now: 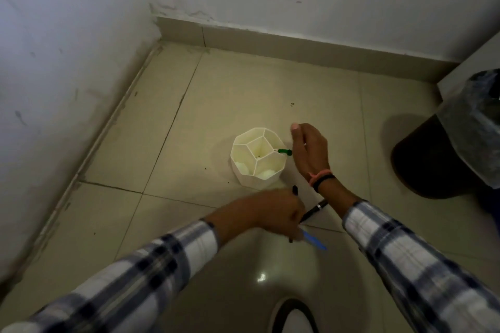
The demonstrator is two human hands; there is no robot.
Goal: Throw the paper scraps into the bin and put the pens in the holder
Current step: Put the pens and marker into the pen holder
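The green pen (284,151), pinched in the right hand (311,151), lies almost level with its tip over the holder (258,157) rim, while the left hand (276,211) grips more pens (313,241) just behind it on the floor (243,94).

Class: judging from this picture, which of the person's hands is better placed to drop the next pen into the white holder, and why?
Probably the right hand: it is beside the holder rim with the green pen over it. The left hand holds pens lower down.

Left hand (278,211) motion-blurred, its grip on the pens (313,242) unreadable, black pen (315,211) partly hidden behind the wrists, green pen (284,151) mostly behind right hand (311,151), bin (443,154) cut by right edge
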